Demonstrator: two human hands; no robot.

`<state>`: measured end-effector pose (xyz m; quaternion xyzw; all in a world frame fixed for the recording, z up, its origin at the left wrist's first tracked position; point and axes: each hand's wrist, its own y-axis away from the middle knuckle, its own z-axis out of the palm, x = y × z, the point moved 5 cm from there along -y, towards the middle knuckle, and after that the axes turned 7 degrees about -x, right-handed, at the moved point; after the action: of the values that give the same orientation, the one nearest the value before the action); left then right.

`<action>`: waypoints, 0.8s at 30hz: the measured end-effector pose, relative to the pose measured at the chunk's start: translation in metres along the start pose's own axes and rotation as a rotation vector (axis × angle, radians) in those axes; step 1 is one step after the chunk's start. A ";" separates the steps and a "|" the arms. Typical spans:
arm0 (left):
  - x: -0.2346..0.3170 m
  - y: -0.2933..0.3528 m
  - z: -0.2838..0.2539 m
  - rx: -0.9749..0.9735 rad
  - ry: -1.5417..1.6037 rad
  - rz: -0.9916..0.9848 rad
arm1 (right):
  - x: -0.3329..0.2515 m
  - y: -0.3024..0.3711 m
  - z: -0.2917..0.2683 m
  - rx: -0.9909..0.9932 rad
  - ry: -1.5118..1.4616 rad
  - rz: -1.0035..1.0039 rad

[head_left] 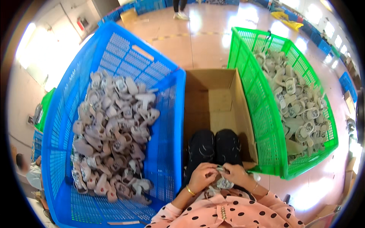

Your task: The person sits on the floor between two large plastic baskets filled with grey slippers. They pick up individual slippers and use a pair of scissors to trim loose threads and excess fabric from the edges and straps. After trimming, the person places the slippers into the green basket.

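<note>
My left hand (202, 177) and my right hand (236, 175) meet just above my lap, fingers pinched together. Between their fingertips is a thin, pale strap (220, 168), too small to make out fully. Right below the hands lies a small beige sandal-like piece (225, 184) with a dark print, partly covered by them; whether the strap belongs to it I cannot tell. To my left, a blue plastic basket (164, 152) holds a heap of similar beige sandal-like pieces (114, 129). More such pieces (300, 110) fill a green plastic basket (262, 114) on my right.
Between the two baskets stands an open cardboard box (220, 99), with my dark-clad knees (215, 144) at its near end. Beyond is a shiny tiled floor (171, 49), where a person's legs (180, 8) show. Another person (33, 173) is at the far left.
</note>
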<state>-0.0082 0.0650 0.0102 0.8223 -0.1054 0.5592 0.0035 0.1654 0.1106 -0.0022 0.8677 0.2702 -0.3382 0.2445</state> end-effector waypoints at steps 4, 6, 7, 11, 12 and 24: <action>0.017 -0.013 -0.032 0.183 0.037 -0.067 | -0.009 0.008 -0.021 0.140 -0.114 -0.048; 0.027 -0.015 -0.050 0.280 0.061 -0.071 | -0.013 0.014 -0.036 0.216 -0.132 -0.023; 0.036 -0.019 -0.059 0.332 0.026 -0.029 | -0.019 0.016 -0.049 0.265 -0.141 -0.009; 0.073 -0.027 -0.078 0.552 -0.364 0.171 | -0.027 0.032 -0.088 0.559 -0.002 -0.070; 0.087 -0.028 -0.080 0.606 -0.492 0.175 | -0.029 0.036 -0.096 0.609 -0.003 -0.059; 0.134 -0.006 -0.076 0.435 -0.062 0.114 | -0.062 0.056 -0.155 0.953 0.012 -0.058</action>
<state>-0.0297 0.0580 0.1623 0.8132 -0.0286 0.5426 -0.2086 0.2327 0.1442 0.1567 0.8770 0.1106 -0.4263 -0.1919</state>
